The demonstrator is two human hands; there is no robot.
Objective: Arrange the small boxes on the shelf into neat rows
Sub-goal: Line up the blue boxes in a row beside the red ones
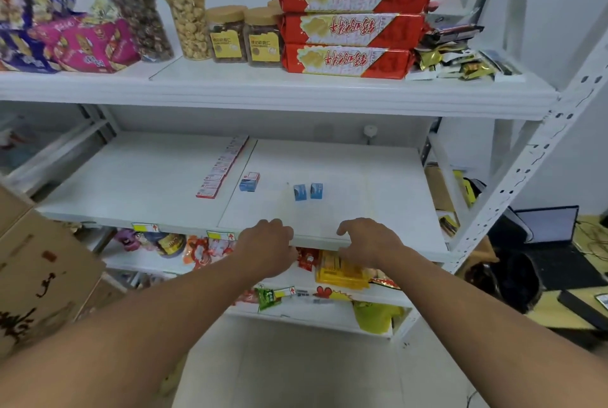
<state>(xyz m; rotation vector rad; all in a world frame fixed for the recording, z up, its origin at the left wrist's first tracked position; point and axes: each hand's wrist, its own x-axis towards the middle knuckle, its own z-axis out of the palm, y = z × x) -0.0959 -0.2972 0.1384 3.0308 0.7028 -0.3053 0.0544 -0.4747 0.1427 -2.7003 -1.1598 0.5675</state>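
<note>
Right, both bare forearms reach in from the bottom of the view, and both hands sit at the front lip of the middle shelf (171,177). Left hand (268,244) rests on that front edge, fingers curled over it, holding no box. Right hand (368,243) is beside it on the same edge, fingers bent and loosely spread on the board, nothing pinched in its grip either.

Beyond the hands, further back on the middle shelf, two little light-blue boxes (307,192) stand upright side by side, just apart from each other. Left of that pair and a touch deeper sits a darker blue box (249,182) on its own, white label on top, turned at a slight angle. Left of that again, a row of red-and-white boxes (222,169) runs in a line from mid-shelf back toward the rear wall, packed end to end along the seam between the two shelf boards.

Above the middle shelf, the upper shelf (279,91) carries a stack of red biscuit packs (352,22), two yellow-lidded jars (245,35) just left of the stack, and tall tubes of snacks (161,2) further left. Below the middle shelf, bright snack packets (342,271) show under the hands. A cardboard carton (39,262) stands left of the shelving.
</note>
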